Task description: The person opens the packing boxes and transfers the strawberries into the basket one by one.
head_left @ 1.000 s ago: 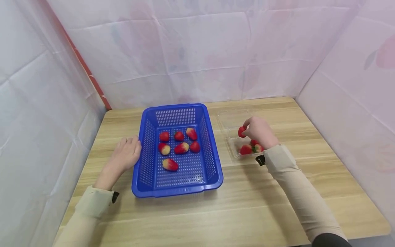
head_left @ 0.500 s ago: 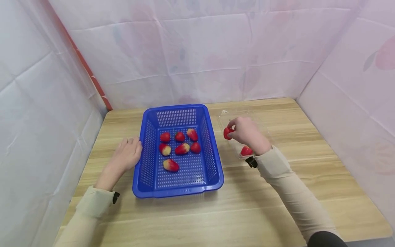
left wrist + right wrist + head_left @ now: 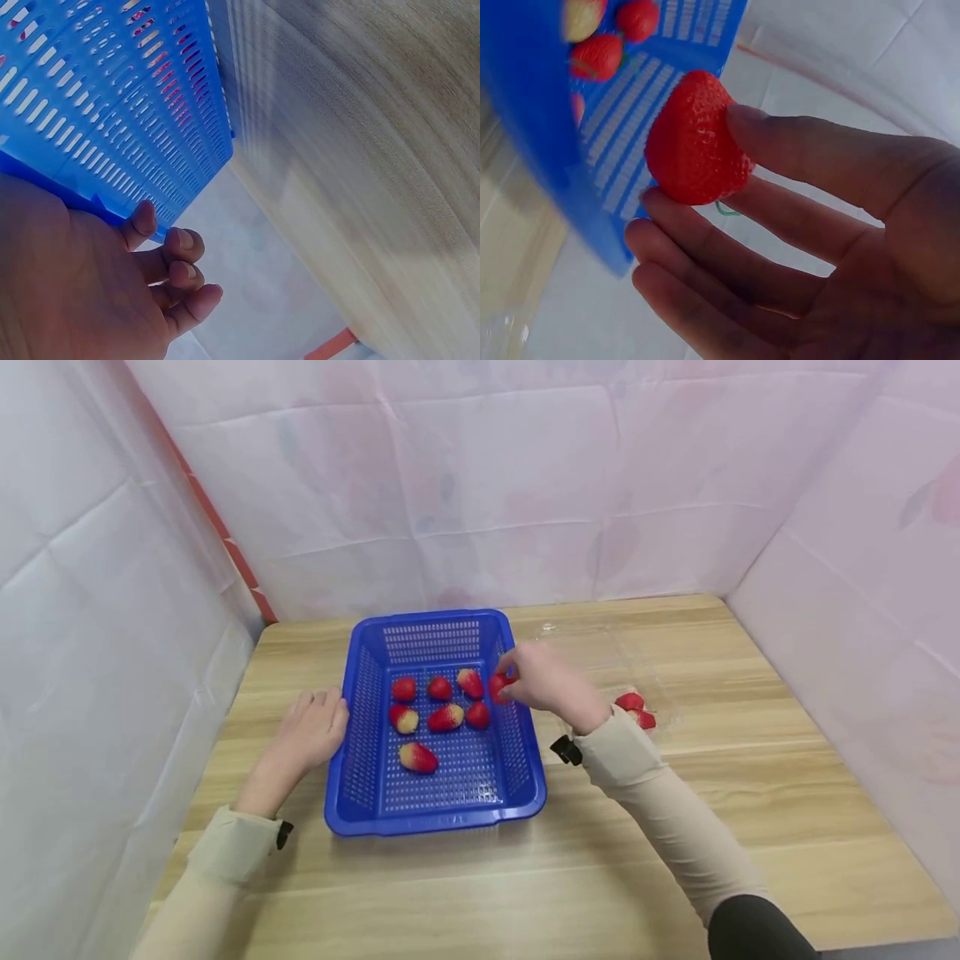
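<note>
A strawberry [image 3: 498,687], red all over in the right wrist view, is pinched between the thumb and fingers of my right hand [image 3: 550,680]. That hand is over the right side of a blue plastic basket [image 3: 435,823]. Inside the basket lie several strawberries [image 3: 446,717], some red and some red with pale yellow ends. My left hand [image 3: 311,727] rests against the basket's left rim. In the left wrist view its fingers [image 3: 196,304] are loosely bent beside the slotted wall, not wrapped around the rim.
Right of the basket lies a clear plastic box [image 3: 581,643] with its lid open, partly hidden by the right arm. Red strawberries [image 3: 636,710] show in it. The wooden table [image 3: 420,902] is bordered by white cloth walls [image 3: 480,485] at the back and sides.
My right hand has carried the strawberry left from the clear box to above the basket's right side. The left hand stays at the basket's left rim.
</note>
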{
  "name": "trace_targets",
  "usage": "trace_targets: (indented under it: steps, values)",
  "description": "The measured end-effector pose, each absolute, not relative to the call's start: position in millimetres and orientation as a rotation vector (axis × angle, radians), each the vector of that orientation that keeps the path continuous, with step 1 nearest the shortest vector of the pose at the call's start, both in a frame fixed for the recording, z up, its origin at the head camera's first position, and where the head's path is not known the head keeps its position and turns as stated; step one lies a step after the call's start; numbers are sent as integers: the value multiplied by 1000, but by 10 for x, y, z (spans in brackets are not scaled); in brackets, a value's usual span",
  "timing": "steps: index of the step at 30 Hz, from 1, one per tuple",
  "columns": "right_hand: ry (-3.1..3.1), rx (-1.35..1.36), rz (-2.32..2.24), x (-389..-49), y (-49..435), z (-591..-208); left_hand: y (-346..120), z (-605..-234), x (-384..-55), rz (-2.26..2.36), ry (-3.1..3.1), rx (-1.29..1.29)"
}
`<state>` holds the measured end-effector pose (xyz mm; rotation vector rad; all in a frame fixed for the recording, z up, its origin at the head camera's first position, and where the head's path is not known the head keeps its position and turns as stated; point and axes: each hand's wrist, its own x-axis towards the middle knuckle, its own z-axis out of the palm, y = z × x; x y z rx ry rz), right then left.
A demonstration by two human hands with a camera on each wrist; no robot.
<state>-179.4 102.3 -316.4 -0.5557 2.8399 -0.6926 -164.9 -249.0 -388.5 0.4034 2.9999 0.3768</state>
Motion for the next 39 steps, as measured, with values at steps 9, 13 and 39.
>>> trace_targets:
  steps: [9, 13, 39]
  values:
    - [2699, -582, -675, -1792, 592, -3269, -2484, -3890, -1660, 357, 3023, 422]
    - [2653, -601, -636, -1805, 423, -3339, -2484, -3904, -1670, 336, 3032, 443]
    - [2524, -580, -361, -1859, 41, -3853, -2487, -3929, -1651, 338, 3053, 437]
